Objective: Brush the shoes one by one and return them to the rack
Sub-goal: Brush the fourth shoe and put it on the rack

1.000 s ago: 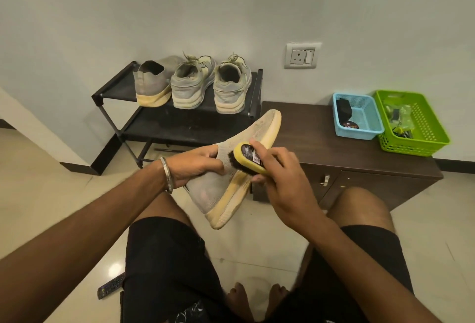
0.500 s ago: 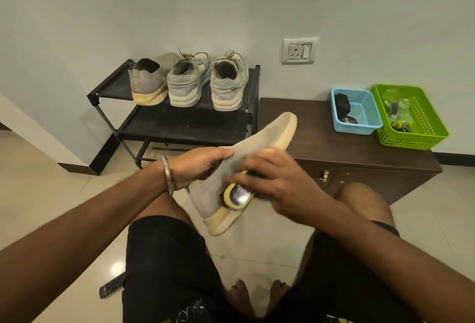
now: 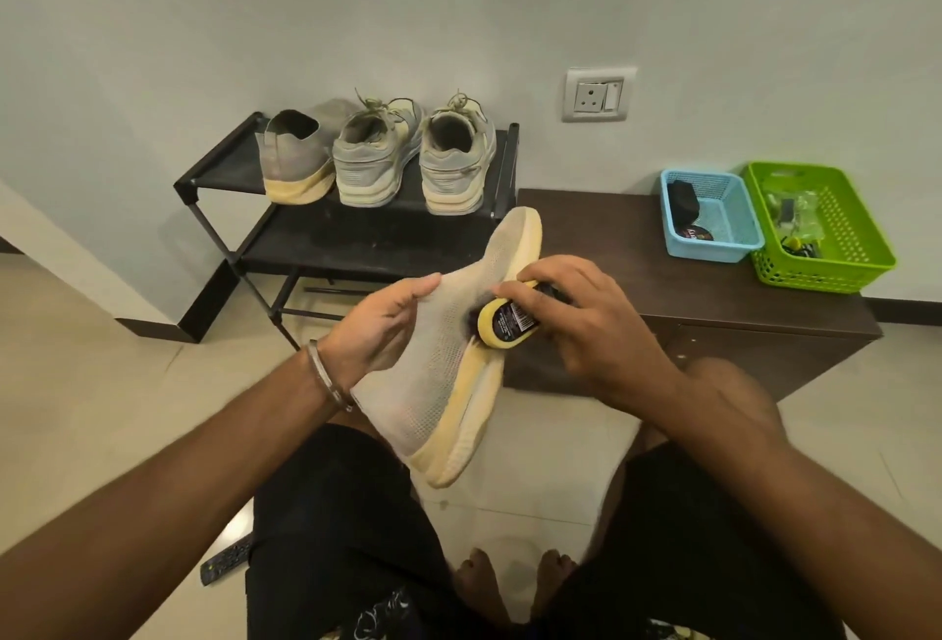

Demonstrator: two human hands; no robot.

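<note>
A grey knit shoe with a yellow sole [image 3: 433,384] is held up above my lap, toe pointing away towards the rack. My left hand [image 3: 380,328] grips its upper from the left side. My right hand [image 3: 586,328] holds a yellow shoe brush [image 3: 504,321] with dark bristles pressed against the shoe's side near the sole. Behind stands a black shoe rack [image 3: 214,175]; its top shelf carries the matching grey shoe [image 3: 295,165] and two laced grey sneakers [image 3: 377,155] [image 3: 459,165], heels towards me.
A low dark wooden cabinet [image 3: 611,252] stands right of the rack, bearing a blue basket [image 3: 734,237] and a green basket [image 3: 836,262] with small items. A remote control [image 3: 224,558] lies on the tiled floor at my left. My bare feet [image 3: 509,583] rest below.
The brush has travelled along the shoe's side: down towards the heel half a second ago, and now back up towards the middle. The shoe has tilted slightly in my left hand.
</note>
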